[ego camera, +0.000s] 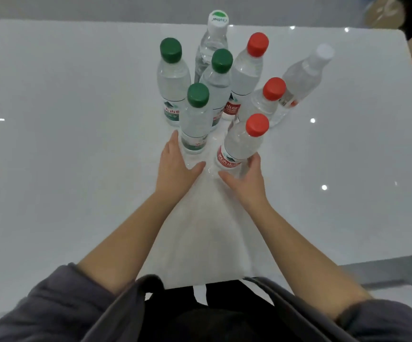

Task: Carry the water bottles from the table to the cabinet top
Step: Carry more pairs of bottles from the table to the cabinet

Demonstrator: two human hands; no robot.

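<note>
Both your hands are down at the near end of the cluster, and each has a bottle right in front of it. Your left hand (175, 166) sits just beside the nearest green-capped bottle (196, 119), fingers (173, 141) spread along its left flank near the base, thumb swung wide toward the middle, nothing gripped yet. Your right hand (245, 175) is cupped around the foot of the nearest red-capped bottle (244, 141), fingers apart, touching or very nearly so on its right side; I can't tell if it has closed. Both bottles stand upright on the white bench (76, 144), long axis vertical, so I'd say the wrap comes in from the sides, low on the label. They're clear plastic, full of water, with banded labels near the bottom. Six more bottles (219, 77) stand behind, caps green, red and white, packed close, so a careless lift could knock a neighbour. The cabinet isn't in view.
</note>
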